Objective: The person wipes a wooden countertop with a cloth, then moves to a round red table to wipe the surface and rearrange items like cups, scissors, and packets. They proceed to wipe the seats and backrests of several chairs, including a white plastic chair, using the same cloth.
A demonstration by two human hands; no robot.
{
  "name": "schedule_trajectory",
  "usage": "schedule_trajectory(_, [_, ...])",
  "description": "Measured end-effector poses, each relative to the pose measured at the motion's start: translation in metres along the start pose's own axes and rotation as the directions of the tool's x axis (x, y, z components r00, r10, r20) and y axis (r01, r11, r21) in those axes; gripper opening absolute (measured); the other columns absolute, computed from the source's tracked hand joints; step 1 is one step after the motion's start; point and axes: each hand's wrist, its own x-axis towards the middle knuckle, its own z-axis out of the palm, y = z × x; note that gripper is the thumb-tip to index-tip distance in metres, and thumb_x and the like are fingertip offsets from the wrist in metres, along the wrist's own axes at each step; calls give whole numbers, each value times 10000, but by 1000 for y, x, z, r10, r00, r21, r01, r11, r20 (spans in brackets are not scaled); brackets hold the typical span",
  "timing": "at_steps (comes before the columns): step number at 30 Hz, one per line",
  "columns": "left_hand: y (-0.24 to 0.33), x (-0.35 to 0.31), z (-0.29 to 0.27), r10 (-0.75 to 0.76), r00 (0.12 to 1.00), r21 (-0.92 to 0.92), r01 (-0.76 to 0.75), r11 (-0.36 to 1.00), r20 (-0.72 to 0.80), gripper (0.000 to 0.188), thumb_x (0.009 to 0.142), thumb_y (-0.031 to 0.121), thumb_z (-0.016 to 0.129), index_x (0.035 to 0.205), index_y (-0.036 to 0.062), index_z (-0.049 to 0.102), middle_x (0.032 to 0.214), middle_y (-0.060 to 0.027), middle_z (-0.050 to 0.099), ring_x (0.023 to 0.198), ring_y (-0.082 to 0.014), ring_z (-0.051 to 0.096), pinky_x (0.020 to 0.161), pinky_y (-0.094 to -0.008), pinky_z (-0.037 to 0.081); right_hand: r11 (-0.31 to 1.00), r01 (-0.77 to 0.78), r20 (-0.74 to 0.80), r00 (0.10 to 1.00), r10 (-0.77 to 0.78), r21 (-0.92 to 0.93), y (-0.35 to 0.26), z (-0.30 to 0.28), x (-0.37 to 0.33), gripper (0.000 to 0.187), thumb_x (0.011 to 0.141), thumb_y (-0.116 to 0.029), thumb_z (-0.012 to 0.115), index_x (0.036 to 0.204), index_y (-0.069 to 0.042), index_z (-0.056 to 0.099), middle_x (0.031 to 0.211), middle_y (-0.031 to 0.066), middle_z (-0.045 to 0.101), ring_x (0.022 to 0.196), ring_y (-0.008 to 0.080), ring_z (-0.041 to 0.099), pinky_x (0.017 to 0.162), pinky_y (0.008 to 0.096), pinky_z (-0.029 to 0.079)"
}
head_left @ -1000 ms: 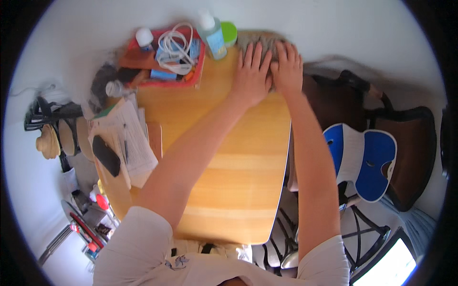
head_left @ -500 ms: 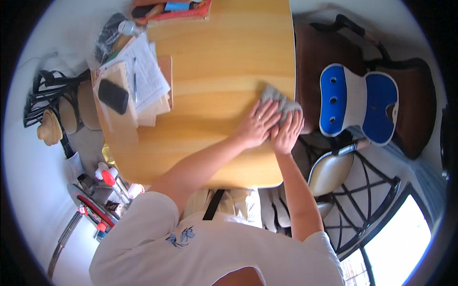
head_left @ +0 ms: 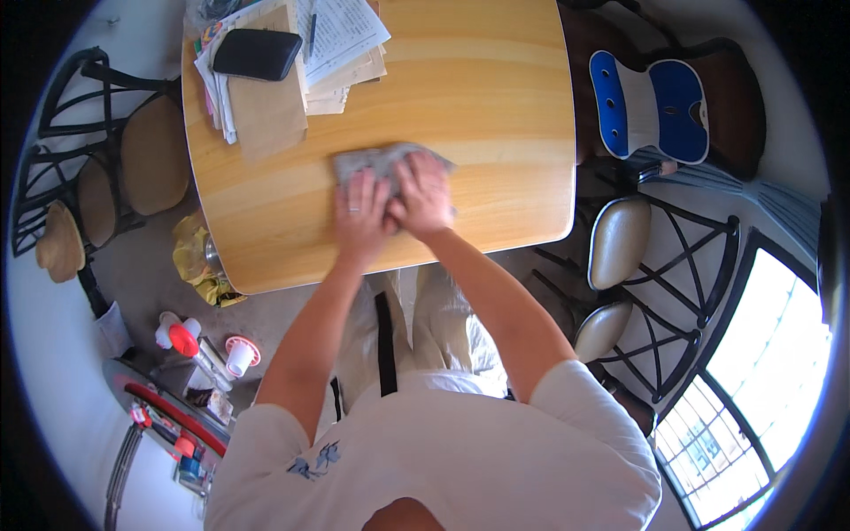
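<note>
A grey cloth (head_left: 361,160) lies bunched on the light wooden table (head_left: 496,177), close to its near edge. My left hand (head_left: 363,215) presses down on the cloth's left part, a ring on one finger. Right beside it, my right hand (head_left: 421,193) bears on the cloth's right part, its fingers extended over the fabric. The two hands touch at the thumbs. Part of the cloth is hidden under them.
Papers (head_left: 345,40) with a pen (head_left: 312,34) and a black phone (head_left: 257,55) lie at the table's far left. Chairs (head_left: 156,159) stand left; a pale-seated chair (head_left: 619,242) and a blue-and-white board (head_left: 649,106) are right. A yellow bag (head_left: 197,257) sits below the left edge.
Both hands have swept the cloth from the table's right edge leftward to the near middle. My view and body have shifted, so the papers appear higher.
</note>
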Motion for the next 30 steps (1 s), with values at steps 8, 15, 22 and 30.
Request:
schedule_trajectory(8, [-64, -148, -30, -442, 897, 104, 436, 894, 33, 639, 965, 394, 523, 1464, 39, 340, 1576, -276, 196, 1467, -467, 163, 1157, -649, 152, 959, 276, 106, 954, -281, 55, -145, 104, -31, 633, 763, -311, 678, 1352, -138, 525, 1467, 123, 453, 1420, 327, 347, 1197, 497, 224])
schedule_trajectory(15, [26, -154, -29, -154, 980, -71, 164, 984, 125, 520, 952, 325, 582, 1373, 47, 459, 1514, -243, 321, 1445, -459, 230, 1153, -665, 157, 981, 76, 70, 993, -90, 180, -67, 24, -119, 625, 688, -113, 699, 1293, -110, 543, 1394, 134, 505, 1373, 334, 417, 1179, 478, 290])
schedule_trajectory(22, [163, -26, 13, 210, 946, -215, -157, 964, 249, 686, 800, 204, 732, 1431, 130, 471, 1544, -152, 333, 1468, -369, 237, 1188, -583, 185, 973, -230, -201, 953, 229, 20, 78, -75, -161, 590, 691, -57, 621, 1274, -76, 531, 1345, 153, 516, 1341, 355, 435, 1153, 491, 311])
schedule_trajectory(30, [359, 40, 48, 161, 914, -332, -31, 943, 372, 364, 763, 103, 700, 1104, 114, 575, 1173, -145, 561, 1160, -357, 532, 945, -501, 471, 716, -687, 50, 725, 687, 127, 199, -207, -217, 500, 754, -83, 658, 1240, -128, 550, 1210, 170, 557, 1191, 371, 513, 997, 494, 429])
